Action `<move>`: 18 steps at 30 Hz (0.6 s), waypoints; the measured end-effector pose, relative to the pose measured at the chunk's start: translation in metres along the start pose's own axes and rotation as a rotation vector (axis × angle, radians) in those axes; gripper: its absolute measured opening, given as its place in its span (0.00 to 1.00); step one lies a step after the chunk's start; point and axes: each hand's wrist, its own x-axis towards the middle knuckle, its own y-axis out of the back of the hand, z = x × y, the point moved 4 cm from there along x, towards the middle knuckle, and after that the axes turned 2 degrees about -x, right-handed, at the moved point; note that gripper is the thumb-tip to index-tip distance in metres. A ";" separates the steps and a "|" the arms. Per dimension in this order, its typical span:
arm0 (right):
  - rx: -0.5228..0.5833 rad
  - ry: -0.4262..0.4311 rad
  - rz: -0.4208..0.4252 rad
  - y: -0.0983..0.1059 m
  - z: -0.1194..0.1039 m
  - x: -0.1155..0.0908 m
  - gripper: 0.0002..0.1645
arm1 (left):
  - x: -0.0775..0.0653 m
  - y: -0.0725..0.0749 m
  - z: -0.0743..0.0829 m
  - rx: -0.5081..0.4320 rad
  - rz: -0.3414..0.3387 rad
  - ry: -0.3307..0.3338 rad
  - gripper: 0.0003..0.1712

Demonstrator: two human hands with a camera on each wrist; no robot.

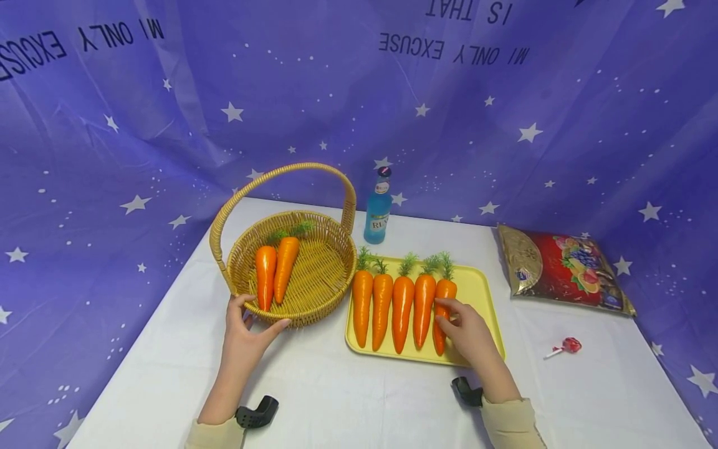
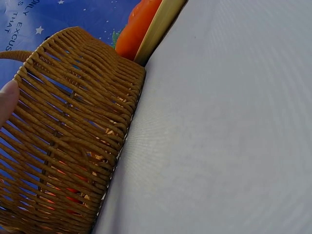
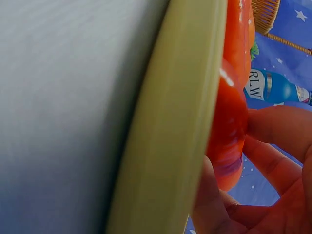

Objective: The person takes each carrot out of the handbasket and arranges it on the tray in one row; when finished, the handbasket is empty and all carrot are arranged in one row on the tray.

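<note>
A wicker basket (image 1: 331,305) with a tall arched handle stands at the left, two carrots (image 1: 287,265) lying inside it. My left hand (image 1: 247,343) holds its near rim; the left wrist view shows one fingertip (image 2: 7,100) against the woven side. On the yellow tray (image 1: 477,293) several orange carrots (image 1: 404,312) lie side by side, green tops pointing away from me. My right hand (image 1: 468,330) pinches the rightmost carrot (image 1: 445,290), which still lies on the tray. The right wrist view has thumb and fingers on either side of that carrot (image 3: 228,122).
Behind the tray stands a blue bottle (image 1: 378,215). A red and gold packet (image 1: 566,268) lies at the back right, with a wrapped lollipop (image 1: 571,345) nearer me. A purple starred cloth (image 1: 336,93) hangs behind the white table (image 1: 314,399).
</note>
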 end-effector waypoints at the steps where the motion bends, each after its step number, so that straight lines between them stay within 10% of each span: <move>1: -0.005 0.001 -0.001 0.000 0.000 0.000 0.23 | 0.000 0.000 0.000 0.000 -0.001 0.000 0.47; 18: -0.039 0.016 -0.003 -0.001 -0.002 -0.001 0.26 | 0.000 0.000 0.001 0.002 -0.003 0.013 0.47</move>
